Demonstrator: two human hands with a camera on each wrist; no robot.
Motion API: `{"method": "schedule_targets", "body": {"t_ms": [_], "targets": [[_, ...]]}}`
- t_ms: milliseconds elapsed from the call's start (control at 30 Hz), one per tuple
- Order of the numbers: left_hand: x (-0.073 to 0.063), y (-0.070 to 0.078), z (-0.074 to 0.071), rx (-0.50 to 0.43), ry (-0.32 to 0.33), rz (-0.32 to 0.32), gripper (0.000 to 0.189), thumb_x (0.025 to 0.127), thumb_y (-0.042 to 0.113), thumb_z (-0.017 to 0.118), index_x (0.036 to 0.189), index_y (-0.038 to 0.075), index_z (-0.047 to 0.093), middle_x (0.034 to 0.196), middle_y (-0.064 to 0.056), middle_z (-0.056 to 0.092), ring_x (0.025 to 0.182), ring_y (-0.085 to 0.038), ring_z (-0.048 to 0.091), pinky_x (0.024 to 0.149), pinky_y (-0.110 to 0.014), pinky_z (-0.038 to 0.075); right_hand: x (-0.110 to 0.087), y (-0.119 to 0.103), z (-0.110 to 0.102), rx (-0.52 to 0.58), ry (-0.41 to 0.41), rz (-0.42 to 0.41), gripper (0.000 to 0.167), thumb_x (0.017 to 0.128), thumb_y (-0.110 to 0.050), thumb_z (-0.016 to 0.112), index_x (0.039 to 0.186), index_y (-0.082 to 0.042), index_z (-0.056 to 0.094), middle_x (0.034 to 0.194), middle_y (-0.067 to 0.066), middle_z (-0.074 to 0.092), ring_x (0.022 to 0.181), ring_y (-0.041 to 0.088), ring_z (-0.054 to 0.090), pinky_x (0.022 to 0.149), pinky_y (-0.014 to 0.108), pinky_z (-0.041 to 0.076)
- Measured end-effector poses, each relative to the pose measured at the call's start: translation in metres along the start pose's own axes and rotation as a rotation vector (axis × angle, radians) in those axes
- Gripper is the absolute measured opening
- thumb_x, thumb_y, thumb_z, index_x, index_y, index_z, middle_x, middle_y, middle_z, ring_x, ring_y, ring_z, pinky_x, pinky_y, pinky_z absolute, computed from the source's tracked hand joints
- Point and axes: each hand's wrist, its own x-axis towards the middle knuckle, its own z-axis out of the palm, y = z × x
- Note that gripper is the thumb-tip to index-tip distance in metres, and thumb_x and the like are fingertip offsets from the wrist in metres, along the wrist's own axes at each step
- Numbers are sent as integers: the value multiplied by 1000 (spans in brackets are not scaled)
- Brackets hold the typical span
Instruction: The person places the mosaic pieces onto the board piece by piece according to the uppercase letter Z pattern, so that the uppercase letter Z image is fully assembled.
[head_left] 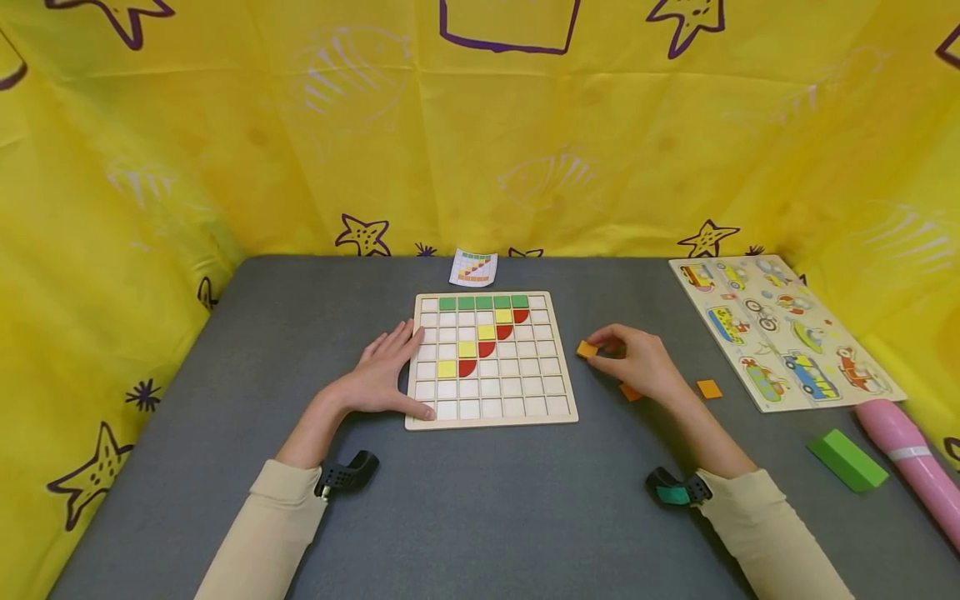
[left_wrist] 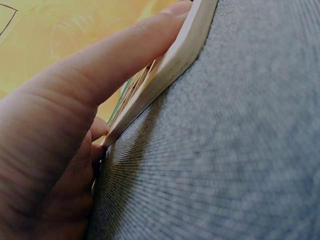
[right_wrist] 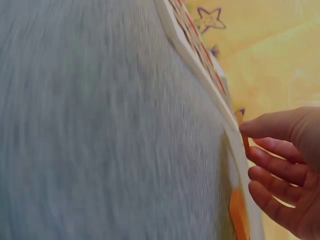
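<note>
A wooden grid board (head_left: 491,425) lies flat on the table, holding a top row of green square tiles (head_left: 483,302), a diagonal of yellow square tiles (head_left: 467,349) and red quarter-round tiles (head_left: 487,349) beside them. My left hand (head_left: 382,375) rests on the board's left edge, fingers spread, thumb on the near left corner. To the right of the board, my right hand (head_left: 633,358) pinches an orange square tile (head_left: 587,350) between thumb and fingers. Another orange tile (head_left: 630,392) lies partly hidden below that hand, and one more orange square (head_left: 708,389) lies farther right.
A small pattern card (head_left: 474,268) lies behind the board. At the right are a wooden vehicle puzzle (head_left: 750,333), a green block (head_left: 848,460) and a pink cylindrical object (head_left: 911,458). Yellow cloth (head_left: 480,125) hangs behind the grey table (head_left: 487,517).
</note>
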Motion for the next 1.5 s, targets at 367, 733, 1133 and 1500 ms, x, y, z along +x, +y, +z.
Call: {"method": "schedule_targets", "body": {"t_ms": [367,733,1133,1500], "targets": [[1,0,1,21,-9,7,132,64,69,77,157,7,7,162,-15,-7,148,-27,-9,114,-52,-1,9,-37,27,134,-102,-24,26,83,-16,77,106,-8,70,96,2,68,86,18,58,79,36,52],[1,1,-1,70,-26,31,136,62,72,77,157,6,4,162,-16,-10,148,-28,-11,114,-52,-1,21,-77,58,197,-225,-173,20,82,-12,79,100,-10,71,89,-1,65,84,18,58,79,32,53],[-1,2,-1,76,-24,29,136,62,73,76,157,6,5,162,-17,-9,148,-29,-10,114,-53,-2,26,-114,89,169,-279,-329,12,81,-9,78,90,-10,71,85,-4,67,80,15,60,77,27,51],[0,0,1,90,-14,37,137,62,74,76,157,6,5,161,-18,-9,148,-29,-10,114,-52,-2,30,-127,106,74,-278,-409,7,83,-9,75,89,-11,71,84,-3,66,78,11,58,74,25,48]]}}
